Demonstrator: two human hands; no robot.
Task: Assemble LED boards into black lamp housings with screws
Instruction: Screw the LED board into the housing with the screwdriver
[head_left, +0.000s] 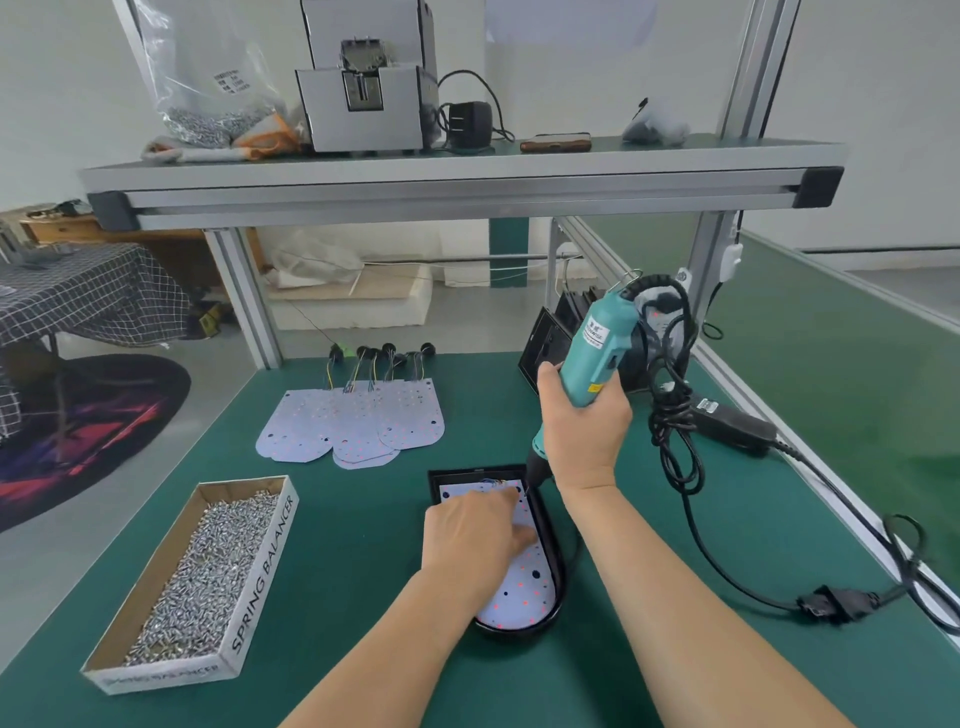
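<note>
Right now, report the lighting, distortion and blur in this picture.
Head view: soft, even light, only faint shadows beside the left hand on the LED board; head view: wide-angle bending bows the shelf rail; the screws glint in their box; the tip of the screwdriver is too small and soft to resolve.

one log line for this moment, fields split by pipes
left hand: rests on LED board in black housing | right hand: grips teal screwdriver, bit at board's far right corner | screw box: left of housing, apart

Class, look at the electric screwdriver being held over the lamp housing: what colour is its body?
Teal, with a black nose and black cord; the head view shows the electric screwdriver clearly in the right hand.
</note>
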